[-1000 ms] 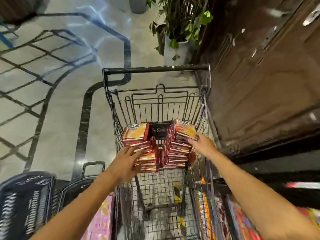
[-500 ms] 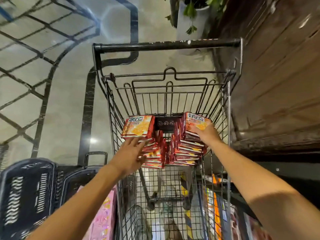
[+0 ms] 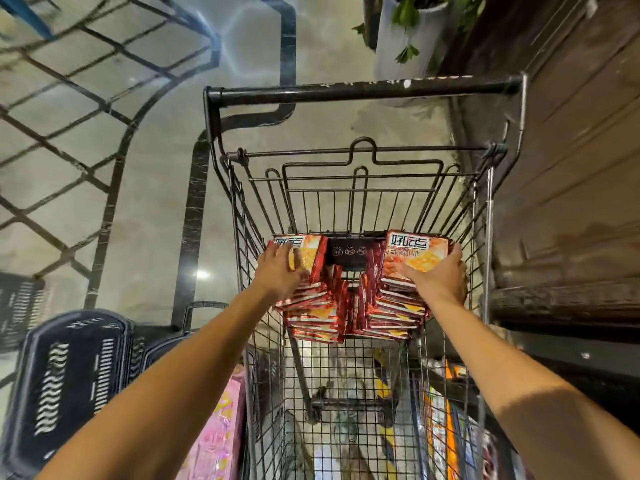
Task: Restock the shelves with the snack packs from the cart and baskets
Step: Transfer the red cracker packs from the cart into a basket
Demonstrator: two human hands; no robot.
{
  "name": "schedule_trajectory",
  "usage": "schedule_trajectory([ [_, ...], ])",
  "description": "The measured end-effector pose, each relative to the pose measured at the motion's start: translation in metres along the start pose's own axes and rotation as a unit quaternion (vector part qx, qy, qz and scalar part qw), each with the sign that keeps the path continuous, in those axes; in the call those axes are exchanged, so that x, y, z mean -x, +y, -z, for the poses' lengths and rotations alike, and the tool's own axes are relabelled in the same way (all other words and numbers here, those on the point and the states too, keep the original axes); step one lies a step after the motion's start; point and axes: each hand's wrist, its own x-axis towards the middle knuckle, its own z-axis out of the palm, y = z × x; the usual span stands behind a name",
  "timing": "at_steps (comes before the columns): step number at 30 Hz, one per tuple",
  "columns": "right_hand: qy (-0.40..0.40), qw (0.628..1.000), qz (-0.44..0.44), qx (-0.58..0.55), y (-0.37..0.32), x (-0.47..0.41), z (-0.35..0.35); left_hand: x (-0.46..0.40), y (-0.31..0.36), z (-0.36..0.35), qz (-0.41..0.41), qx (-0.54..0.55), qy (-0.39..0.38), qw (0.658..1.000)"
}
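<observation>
Forearms stretch out over the near end of the wire cart point(image 3: 485, 258), and between them its mesh floor shows bare. Just beside the cart on the left, a dark basket point(image 3: 65, 372) and a pink pack point(image 3: 218, 424), cut off by the frame. On the right, low down, coloured packs on what looks like a shelf point(image 3: 446, 427), too blurred to read.

Further in, the action: the two stacks of snack packs point(image 3: 398, 306) sit at the far end of the cart, under the folded child seat. A second ago both hands were only reaching; now they have landed. The left hand point(image 3: 278, 275) lies on the top pack of the left stack point(image 3: 311, 306), fingers spread over its face and far edge. The right hand point(image 3: 438, 277) has its fingers curled round the outer side of the right stack point(image 3: 419, 254), thumb across the top. Whether the left is gripping or just pressing, I cannot tell.

So the pick-up looks to be starting; nothing has left the cart yet. How deep each stack goes is hidden by the hands.

Beyond, the cart handle point(image 3: 363, 91), a potted plant point(image 3: 412, 32), patterned floor.
</observation>
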Motion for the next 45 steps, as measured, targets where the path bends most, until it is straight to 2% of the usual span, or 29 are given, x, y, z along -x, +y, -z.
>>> schedule_trajectory([
  [6, -0.045, 0.999, -0.023, -0.002, 0.000, -0.011, 0.005, -0.029, -0.004, -0.008, 0.116, 0.015, -0.026, 0.993],
  [11, -0.036, 0.998, -0.025, -0.049, 0.004, -0.009, 0.003, -0.037, 0.001, -0.010, 0.148, 0.013, -0.018, 0.989],
  [21, -0.035, 0.996, -0.012, -0.077, 0.008, -0.001, -0.002, -0.020, 0.008, -0.026, 0.077, 0.062, 0.097, 0.990],
  [26, -0.038, 0.996, -0.001, -0.078, 0.010, 0.002, -0.001, -0.015, 0.016, -0.029, 0.102, 0.229, 0.141, 0.958],
  [30, -0.041, 0.995, 0.016, -0.092, 0.009, 0.004, 0.002, -0.013, 0.016, -0.030, 0.102, 0.298, 0.117, 0.942],
  [38, -0.086, 0.980, 0.127, -0.125, 0.014, 0.032, 0.022, 0.015, 0.013, -0.024, 0.061, 0.393, 0.050, 0.916],
  [45, -0.075, 0.969, 0.174, -0.157, 0.013, 0.097, 0.057, 0.085, 0.005, 0.006, -0.038, 0.414, 0.044, 0.908],
])
